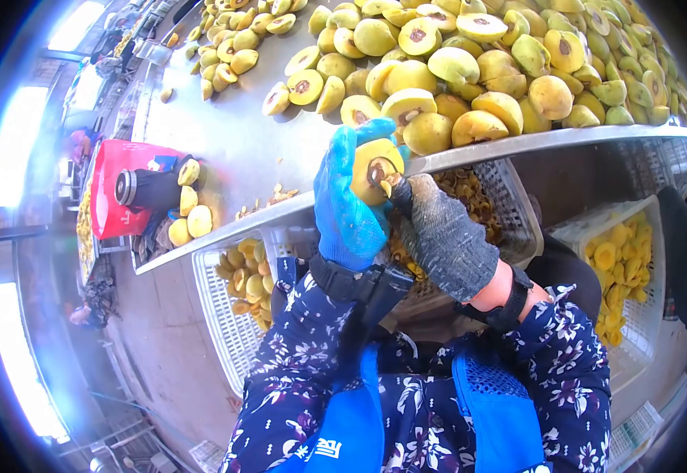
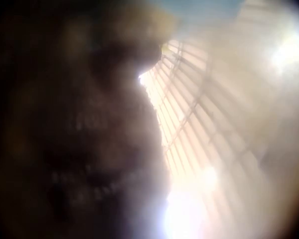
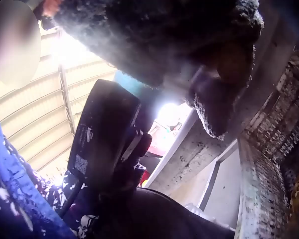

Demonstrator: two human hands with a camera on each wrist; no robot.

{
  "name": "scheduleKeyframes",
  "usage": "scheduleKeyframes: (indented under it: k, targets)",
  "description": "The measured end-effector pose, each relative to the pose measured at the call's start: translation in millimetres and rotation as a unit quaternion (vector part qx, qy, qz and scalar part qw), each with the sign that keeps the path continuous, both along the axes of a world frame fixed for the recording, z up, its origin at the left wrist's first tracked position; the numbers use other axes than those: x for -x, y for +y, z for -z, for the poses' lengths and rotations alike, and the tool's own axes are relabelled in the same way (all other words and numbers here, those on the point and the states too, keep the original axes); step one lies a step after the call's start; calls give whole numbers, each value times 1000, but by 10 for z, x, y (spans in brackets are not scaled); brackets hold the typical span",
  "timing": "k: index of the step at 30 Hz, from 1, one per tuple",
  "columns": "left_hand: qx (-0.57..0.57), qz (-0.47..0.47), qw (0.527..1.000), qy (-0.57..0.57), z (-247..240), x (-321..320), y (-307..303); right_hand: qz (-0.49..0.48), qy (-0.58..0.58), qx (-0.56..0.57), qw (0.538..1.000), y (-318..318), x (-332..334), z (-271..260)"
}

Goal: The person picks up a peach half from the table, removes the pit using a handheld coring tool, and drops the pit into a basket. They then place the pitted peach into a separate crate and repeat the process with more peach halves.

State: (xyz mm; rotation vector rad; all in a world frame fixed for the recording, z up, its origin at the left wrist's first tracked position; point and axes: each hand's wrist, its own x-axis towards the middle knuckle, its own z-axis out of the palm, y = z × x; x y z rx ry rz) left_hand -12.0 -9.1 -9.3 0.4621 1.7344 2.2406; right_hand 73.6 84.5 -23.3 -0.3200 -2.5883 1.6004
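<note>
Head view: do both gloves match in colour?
No, the left hand wears a blue glove, while the right hand wears a dark grey one.

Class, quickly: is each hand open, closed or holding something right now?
Left hand: holding a cut fruit.
Right hand: at the fruit's core; its grip cannot be told.

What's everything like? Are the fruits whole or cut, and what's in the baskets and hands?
Held fruit, cut, brown middle showing.
Left hand, gloved, curled round it.
Right hand, at its middle, grip unclear.
Fruit pile, heaped, many cut.
Metal table, partly covered with fruit.
Left basket, holding cut fruit.
Middle basket, holding scraps.
Right basket, holding yellow pieces.
</note>
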Motion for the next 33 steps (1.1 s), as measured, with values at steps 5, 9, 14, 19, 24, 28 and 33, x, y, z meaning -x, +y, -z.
scheduleKeyframes:
  k: [5,9,14,19,24,28,33]
  targets:
    - [-36,20,999,-1,10,-29,-27,5,-11,16,1000,-5,-1,3]
    - [-47,-4,998,-50,25,-12,-30,-5,-7,23,1000,-57,13,67]
    - [-4,-43,996,73,-37,-91,-28,-16,34,42,998,-105,-53,106]
    - [9,36,999,-32,-60,-45,-129,-58,-27,67,996,-84,-119,16]
    - [49,139,983,-112,-142,40,-189,-120,38,132,983,-57,-182,326]
    - [-8,169,982,-84,-131,29,-244,-173,-124,231,950,99,-148,-163]
    - [26,198,977,-78,-60,59,-322,-150,-32,92,984,-52,-239,44]
